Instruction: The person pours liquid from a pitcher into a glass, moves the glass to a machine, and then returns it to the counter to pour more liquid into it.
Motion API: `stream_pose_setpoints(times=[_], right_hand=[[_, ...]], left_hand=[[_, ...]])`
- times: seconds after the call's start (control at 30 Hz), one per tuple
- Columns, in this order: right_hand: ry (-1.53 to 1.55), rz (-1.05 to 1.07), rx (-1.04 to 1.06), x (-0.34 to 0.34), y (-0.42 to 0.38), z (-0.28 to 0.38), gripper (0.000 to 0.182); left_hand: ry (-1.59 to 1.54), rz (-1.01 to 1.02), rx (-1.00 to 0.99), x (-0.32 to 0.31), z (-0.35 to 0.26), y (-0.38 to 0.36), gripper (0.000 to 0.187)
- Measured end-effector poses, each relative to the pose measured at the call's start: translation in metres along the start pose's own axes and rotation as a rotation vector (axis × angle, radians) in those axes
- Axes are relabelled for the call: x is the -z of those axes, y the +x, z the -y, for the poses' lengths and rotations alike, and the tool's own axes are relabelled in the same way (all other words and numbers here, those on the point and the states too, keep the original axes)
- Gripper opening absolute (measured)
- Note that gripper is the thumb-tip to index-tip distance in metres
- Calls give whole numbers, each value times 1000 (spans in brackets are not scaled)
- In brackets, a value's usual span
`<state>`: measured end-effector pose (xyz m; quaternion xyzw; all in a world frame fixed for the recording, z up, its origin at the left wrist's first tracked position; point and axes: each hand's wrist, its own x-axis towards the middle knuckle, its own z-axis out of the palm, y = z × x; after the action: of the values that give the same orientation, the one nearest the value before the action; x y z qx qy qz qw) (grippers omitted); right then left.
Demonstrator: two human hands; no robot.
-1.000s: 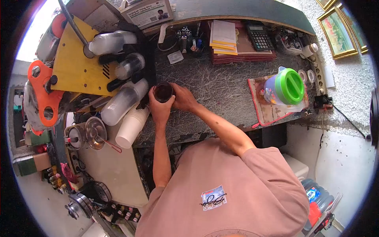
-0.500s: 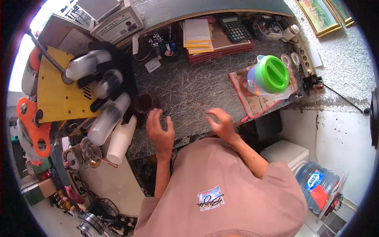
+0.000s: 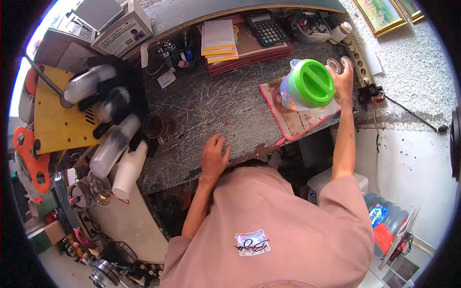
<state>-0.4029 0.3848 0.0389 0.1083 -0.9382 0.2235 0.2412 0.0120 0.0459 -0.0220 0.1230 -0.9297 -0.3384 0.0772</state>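
Observation:
My right hand reaches past the lidded pitcher to two small clear glasses at the table's right end. Its fingers are apart and right at the glasses; a firm hold does not show. The pitcher, with a bright green lid and a pale patterned body, stands upright on a brown cloth with red trim. Over the table's front edge, my left hand is open with loosely bent fingers, holding nothing. Left of it stands a glass mug of dark drink.
Stacked cups lie on their sides at the left, beside a yellow panel. Along the back are papers, a calculator and a tub of small items. A power strip runs along the right wall.
My right hand has gone from the table's front edge out to the right, to the glasses behind the pitcher. My left hand has moved right, away from the mug. The view has shifted slightly.

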Motion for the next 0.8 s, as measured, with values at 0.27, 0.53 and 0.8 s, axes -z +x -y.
stream_pose_setpoints(times=[0.27,0.53,0.8], right_hand=[[-7,313,-77,-27,25,-29,83],[454,-345,-45,114,-36,73,63],[1516,5,-52,148,-135,195,81]], left_hand=[[-192,-68,34,1,-14,-8,23],[-509,25,72,25,-36,3,22],[-973,-69,-144,84,-118,56,95]])
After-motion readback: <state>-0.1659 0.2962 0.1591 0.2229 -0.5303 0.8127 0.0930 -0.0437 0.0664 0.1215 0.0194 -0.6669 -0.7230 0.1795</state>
